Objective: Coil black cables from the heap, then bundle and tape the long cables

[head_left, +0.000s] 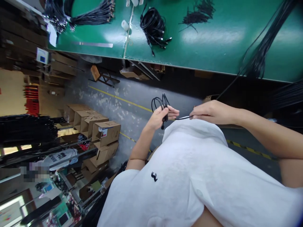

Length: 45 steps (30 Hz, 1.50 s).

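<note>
My left hand (159,117) is closed around the loops of a black cable (157,101), with a plug end hanging below the fingers. From there a stretch of the same cable spans to my right hand (208,112), which pinches it between the fingertips. Past my right hand the cable rises to a bundle of black cables (259,60) draped over the edge of the green table (220,53). Both hands are in front of the white shirt, below the table's edge.
On the table lie a coiled cable bundle (153,25), a pile of short black ties (199,14), a metal strip (94,44) and several more cable bunches (94,14). Cardboard boxes (106,132) and a wooden stool (95,73) stand on the floor.
</note>
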Available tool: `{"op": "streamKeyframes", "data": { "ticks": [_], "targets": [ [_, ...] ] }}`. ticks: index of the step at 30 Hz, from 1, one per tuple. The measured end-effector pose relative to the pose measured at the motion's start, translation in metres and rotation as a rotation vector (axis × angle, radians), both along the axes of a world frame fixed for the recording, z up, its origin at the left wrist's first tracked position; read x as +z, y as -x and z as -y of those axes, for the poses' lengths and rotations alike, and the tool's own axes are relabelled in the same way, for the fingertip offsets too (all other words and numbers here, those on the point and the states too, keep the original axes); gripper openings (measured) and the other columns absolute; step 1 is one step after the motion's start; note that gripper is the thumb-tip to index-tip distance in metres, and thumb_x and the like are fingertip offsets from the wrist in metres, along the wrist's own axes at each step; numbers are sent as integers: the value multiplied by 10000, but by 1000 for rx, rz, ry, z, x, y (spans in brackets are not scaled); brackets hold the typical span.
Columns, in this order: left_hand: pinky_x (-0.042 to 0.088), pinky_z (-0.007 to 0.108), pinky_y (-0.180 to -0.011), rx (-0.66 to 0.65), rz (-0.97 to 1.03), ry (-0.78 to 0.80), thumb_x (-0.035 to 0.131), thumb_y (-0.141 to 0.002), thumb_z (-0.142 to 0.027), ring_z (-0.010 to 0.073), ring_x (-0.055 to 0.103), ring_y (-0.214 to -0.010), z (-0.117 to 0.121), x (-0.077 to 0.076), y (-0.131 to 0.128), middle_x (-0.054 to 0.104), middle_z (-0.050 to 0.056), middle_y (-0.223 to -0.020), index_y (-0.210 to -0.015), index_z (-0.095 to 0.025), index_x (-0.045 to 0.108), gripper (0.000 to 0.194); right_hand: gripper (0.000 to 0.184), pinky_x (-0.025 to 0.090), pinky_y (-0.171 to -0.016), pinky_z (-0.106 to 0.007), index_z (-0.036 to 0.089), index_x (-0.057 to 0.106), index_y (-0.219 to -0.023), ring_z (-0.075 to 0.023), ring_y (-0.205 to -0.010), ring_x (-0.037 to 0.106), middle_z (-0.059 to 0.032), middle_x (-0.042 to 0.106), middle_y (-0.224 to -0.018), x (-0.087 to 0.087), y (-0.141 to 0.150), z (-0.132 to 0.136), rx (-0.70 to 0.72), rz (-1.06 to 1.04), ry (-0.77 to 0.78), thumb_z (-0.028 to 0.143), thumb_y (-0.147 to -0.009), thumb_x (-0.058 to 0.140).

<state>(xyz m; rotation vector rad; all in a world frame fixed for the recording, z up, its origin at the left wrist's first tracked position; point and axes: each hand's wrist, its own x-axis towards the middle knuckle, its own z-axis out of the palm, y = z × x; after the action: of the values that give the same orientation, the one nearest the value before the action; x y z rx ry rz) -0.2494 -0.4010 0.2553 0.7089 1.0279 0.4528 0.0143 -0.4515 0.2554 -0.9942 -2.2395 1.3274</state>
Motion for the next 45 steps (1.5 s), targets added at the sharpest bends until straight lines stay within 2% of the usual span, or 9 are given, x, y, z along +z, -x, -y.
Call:
{"op": "streamKeyframes", "data": {
  "ticks": [4,9,14,16,21,29,35,41,45],
  "targets": [
    [553,313,-825,-321,123,-12,731,-802,-503,191,735,-813,18,-8,-20,756,115,-892,-938,-117,660,415,387,354,-637,-255,220,678,-886,-151,-748,609,-35,683,-843,3,8,-18,33,43,-65,420,-994,365],
    [379,193,-438,-555,225,166,732,-794,-513,61,466,-390,25,-7,-12,581,-3,-512,-934,-85,684,453,420,393,-736,-270,212,691,-903,-160,-803,601,-44,687,-891,-28,-25,-23,-1,61,5,481,-986,379],
    [124,186,-293,-70,171,134,606,-888,-461,8,101,-245,17,9,16,305,-107,-359,-867,-127,707,349,383,380,-883,-322,112,717,-946,-210,-961,598,-179,702,-1065,-112,-135,-11,-544,446,-126,370,-972,435],
    [76,191,-279,193,144,66,494,-961,-410,-1,9,-249,9,20,25,306,-119,-392,-986,-177,708,318,310,381,-846,-327,110,722,-955,-215,-948,608,-189,708,-1084,-129,-150,10,-511,579,-89,272,-952,458],
    [214,151,-316,373,143,-41,469,-989,-381,15,224,-261,-10,31,30,431,-116,-448,-1317,-282,569,357,370,347,-711,-350,175,688,-817,-214,-725,602,-119,715,-833,-91,-66,66,-57,522,-82,287,-995,382],
    [551,312,-849,-183,59,-16,763,-776,-462,201,730,-896,9,-20,-28,758,120,-960,-987,-128,653,410,513,334,-651,-282,184,666,-813,-163,-660,556,-60,645,-707,-25,-3,12,-22,202,-246,452,-1033,289],
    [445,224,-503,-616,223,176,735,-791,-496,87,531,-450,24,-16,-40,606,-5,-553,-946,-109,661,423,446,384,-745,-287,190,692,-864,-155,-762,584,-56,692,-847,-36,-24,-8,16,66,-103,463,-1014,373],
    [183,190,-295,-186,217,207,663,-832,-483,35,198,-222,11,1,6,311,-101,-326,-764,-142,669,348,474,343,-857,-338,103,730,-867,-145,-878,571,-171,719,-1015,-104,-174,-8,-603,702,-111,365,-1017,364],
    [172,158,-309,219,100,181,494,-969,-376,3,213,-260,0,9,14,473,-89,-474,-1067,-202,681,273,367,311,-665,-342,158,734,-792,-172,-722,565,-160,716,-827,-102,-158,36,-481,856,6,450,-933,562]
  ]
}}
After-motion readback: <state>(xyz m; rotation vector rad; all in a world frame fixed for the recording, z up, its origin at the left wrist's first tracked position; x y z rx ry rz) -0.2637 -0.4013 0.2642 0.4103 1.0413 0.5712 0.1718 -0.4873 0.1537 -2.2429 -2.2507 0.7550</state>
